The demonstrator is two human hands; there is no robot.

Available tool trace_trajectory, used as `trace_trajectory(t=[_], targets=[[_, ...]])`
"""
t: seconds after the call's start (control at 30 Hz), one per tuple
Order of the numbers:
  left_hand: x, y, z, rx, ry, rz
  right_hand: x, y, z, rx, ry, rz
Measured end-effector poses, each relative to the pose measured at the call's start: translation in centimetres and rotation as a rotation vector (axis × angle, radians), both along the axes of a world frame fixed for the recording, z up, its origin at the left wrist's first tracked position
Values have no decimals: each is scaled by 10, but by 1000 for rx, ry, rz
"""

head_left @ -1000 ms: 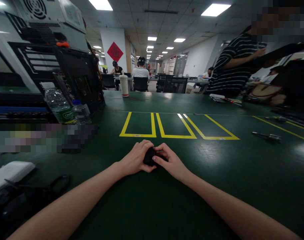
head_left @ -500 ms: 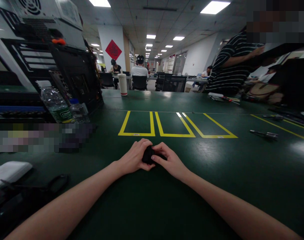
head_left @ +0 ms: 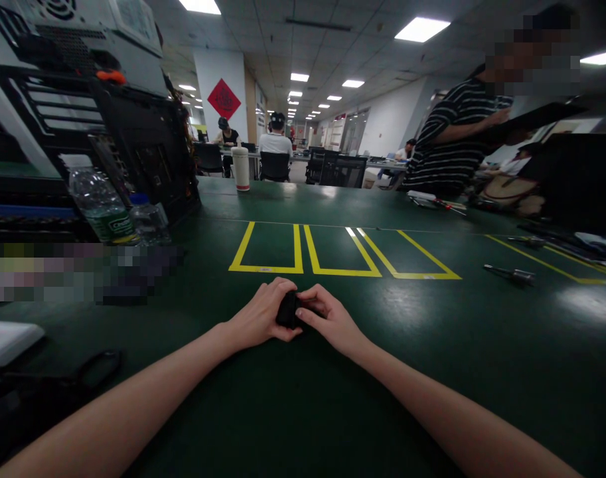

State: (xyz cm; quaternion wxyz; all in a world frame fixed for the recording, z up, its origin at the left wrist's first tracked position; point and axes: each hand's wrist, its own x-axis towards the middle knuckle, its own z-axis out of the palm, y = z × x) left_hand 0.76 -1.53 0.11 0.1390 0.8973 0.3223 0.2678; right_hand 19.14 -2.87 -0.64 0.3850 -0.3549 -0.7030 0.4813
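Note:
A small black block-like object (head_left: 287,310) is held just above or on the green table, in front of the yellow tape marks. My left hand (head_left: 264,311) wraps around it from the left, thumb below and fingers over the top. From the right, my right hand (head_left: 327,314) pinches at the object's right side with thumb and bent fingers. What exactly the object is, I cannot make out. Whether the right fingertips hold a separate piece is hidden.
Yellow tape outlines (head_left: 265,269) lie beyond my hands. At left stand a water bottle (head_left: 101,206), a smaller blue-capped bottle (head_left: 148,222) and computer hardware (head_left: 148,153). A white cup (head_left: 241,169) stands farther back. A screwdriver-like tool (head_left: 512,273) lies right. A person in a striped shirt (head_left: 447,143) stands across.
The view has shifted slightly, so hands and table items appear a little farther left. Both hands keep nearly the same grip on the black object.

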Motion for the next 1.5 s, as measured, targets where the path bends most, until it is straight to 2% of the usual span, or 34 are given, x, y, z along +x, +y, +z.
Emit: trace_trajectory(t=[0.13,0.2,0.3,0.5,0.7,0.97,1.17,1.3,1.5], targets=[[0,-1,2,-13,4,-1,-1,1,-1,-37,-23,-29],[0,-1,2,-5,13,-5,0,1,-1,-40,-28,0],[0,1,-1,12,21,-6,1,1,-1,-17,-6,46],[2,4,-8,52,2,25,0,1,-2,10,29,29],[0,1,-3,23,25,4,-1,0,0,-35,-11,-18],[0,3,-6,33,38,17,1,-1,-1,17,23,47],[1,1,1,28,52,4,0,2,-3,-34,51,12],[1,2,-1,24,53,1,1,2,-2,-65,-14,27],[1,5,-8,62,17,33,2,2,-3,29,42,82]])
